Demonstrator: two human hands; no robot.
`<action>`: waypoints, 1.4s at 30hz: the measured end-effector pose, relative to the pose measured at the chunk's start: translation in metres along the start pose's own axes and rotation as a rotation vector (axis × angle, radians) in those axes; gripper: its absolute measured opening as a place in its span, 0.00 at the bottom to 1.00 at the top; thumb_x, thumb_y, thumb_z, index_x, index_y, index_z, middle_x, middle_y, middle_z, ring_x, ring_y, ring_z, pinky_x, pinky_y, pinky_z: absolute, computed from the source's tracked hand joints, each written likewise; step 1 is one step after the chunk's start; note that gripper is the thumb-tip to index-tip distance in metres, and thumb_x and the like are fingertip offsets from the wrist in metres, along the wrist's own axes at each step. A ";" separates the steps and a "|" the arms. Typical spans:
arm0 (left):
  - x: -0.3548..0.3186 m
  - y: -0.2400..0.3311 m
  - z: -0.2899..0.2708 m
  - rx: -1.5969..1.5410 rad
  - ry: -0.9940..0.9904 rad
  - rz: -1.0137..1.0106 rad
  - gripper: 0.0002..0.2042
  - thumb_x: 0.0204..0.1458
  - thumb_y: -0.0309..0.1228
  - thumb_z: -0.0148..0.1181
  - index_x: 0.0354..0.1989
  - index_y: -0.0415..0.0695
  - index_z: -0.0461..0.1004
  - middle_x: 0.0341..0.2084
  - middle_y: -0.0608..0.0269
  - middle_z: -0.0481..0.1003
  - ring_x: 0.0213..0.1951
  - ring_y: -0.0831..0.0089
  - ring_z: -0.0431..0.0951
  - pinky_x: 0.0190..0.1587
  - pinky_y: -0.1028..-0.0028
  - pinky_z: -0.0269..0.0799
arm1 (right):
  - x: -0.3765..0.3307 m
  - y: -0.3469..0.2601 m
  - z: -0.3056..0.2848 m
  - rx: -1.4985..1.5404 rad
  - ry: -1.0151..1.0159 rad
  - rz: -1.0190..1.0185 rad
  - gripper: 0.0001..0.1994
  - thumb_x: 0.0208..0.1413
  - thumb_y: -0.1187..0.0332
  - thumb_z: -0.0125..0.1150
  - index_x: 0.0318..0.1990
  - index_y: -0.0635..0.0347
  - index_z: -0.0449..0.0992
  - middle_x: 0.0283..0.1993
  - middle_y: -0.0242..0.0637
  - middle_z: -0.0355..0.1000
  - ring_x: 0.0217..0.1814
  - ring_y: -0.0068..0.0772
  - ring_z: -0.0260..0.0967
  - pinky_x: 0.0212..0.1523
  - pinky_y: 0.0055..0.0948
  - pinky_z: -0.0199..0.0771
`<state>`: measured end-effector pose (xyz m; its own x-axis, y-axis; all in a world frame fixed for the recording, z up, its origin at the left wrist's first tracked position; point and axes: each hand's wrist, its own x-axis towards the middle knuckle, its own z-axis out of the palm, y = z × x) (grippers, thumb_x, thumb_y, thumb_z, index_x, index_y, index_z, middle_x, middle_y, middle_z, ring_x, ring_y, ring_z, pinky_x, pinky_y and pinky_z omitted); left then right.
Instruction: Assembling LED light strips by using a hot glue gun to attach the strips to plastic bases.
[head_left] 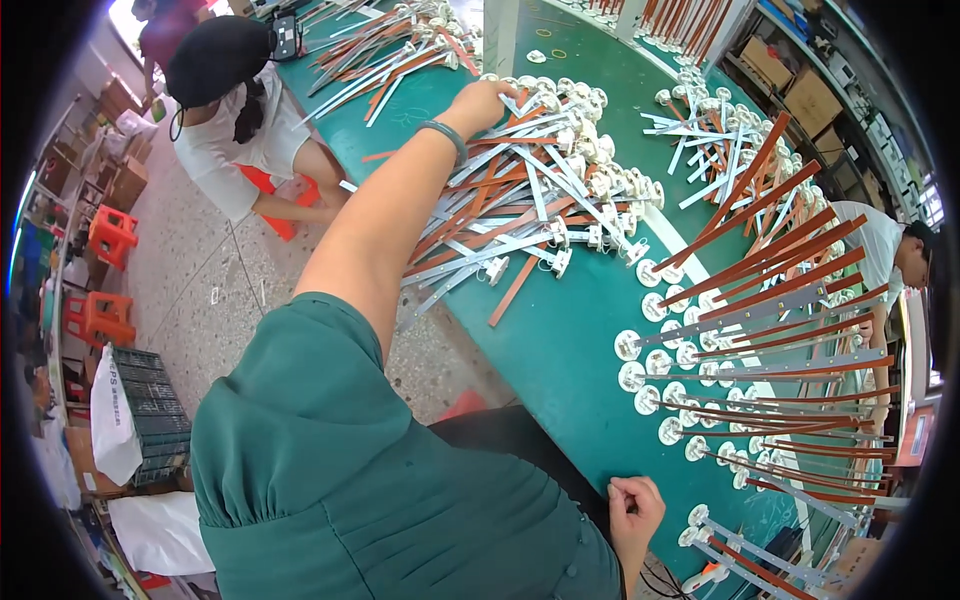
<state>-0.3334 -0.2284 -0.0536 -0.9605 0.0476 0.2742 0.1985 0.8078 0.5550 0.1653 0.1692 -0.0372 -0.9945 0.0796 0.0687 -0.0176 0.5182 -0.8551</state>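
My left hand (pixel 478 108), with a grey-green bangle at the wrist, reaches to the far end of a heaped pile of thin strips (pixel 510 190). The strips are white and reddish-brown, with white round ends (pixel 600 150). Its fingers are bent in at the white round ends; what they pinch, if anything, is hidden. Close to my body, by the table's near edge, my right hand (pixel 637 508) is loosely curled with nothing visible in it. To its right, strips stand fanned out in rows on white round bases (pixel 647 400), some with small yellow dots.
The green table (pixel 540 350) carries more strip piles (pixel 400 50) at the far left and the far right (pixel 730 130). A co-worker in a black cap (pixel 220 60) sits at left; another person (pixel 880 250) is at right. Red stools (pixel 105 318) and a dark crate (pixel 150 410) stand on the floor.
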 end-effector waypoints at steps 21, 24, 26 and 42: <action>-0.049 0.093 -0.097 0.973 0.014 0.859 0.15 0.49 0.26 0.56 0.42 0.60 0.79 0.32 0.67 0.74 0.44 0.68 0.74 0.50 0.68 0.67 | -0.002 0.001 -0.004 0.036 0.011 -0.056 0.06 0.46 0.82 0.66 0.33 0.65 0.78 0.28 0.35 0.71 0.21 0.17 0.61 0.21 0.16 0.59; -0.047 0.122 -0.117 1.151 -0.340 0.406 0.10 0.49 0.27 0.56 0.38 0.51 0.81 0.40 0.61 0.79 0.44 0.63 0.79 0.47 0.63 0.72 | -0.002 0.002 -0.003 0.035 0.028 -0.071 0.06 0.46 0.82 0.65 0.33 0.66 0.78 0.28 0.35 0.71 0.21 0.17 0.60 0.22 0.16 0.58; -0.053 0.129 -0.139 1.074 -0.461 0.287 0.10 0.50 0.28 0.55 0.36 0.42 0.81 0.38 0.54 0.80 0.42 0.57 0.81 0.44 0.61 0.77 | -0.005 0.002 -0.003 0.041 0.043 -0.073 0.06 0.47 0.82 0.65 0.33 0.66 0.78 0.28 0.35 0.71 0.21 0.17 0.60 0.22 0.17 0.58; -0.172 0.061 -0.247 -0.180 0.360 0.146 0.08 0.53 0.27 0.60 0.40 0.41 0.80 0.28 0.64 0.79 0.32 0.75 0.77 0.35 0.75 0.71 | -0.010 0.003 -0.006 0.066 0.012 -0.072 0.04 0.48 0.79 0.65 0.32 0.65 0.78 0.28 0.33 0.70 0.25 0.19 0.62 0.25 0.18 0.60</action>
<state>-0.1079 -0.3322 0.1267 -0.7969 -0.0795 0.5989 0.3892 0.6905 0.6096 0.1759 0.1750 -0.0377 -0.9890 0.0544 0.1374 -0.0966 0.4660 -0.8795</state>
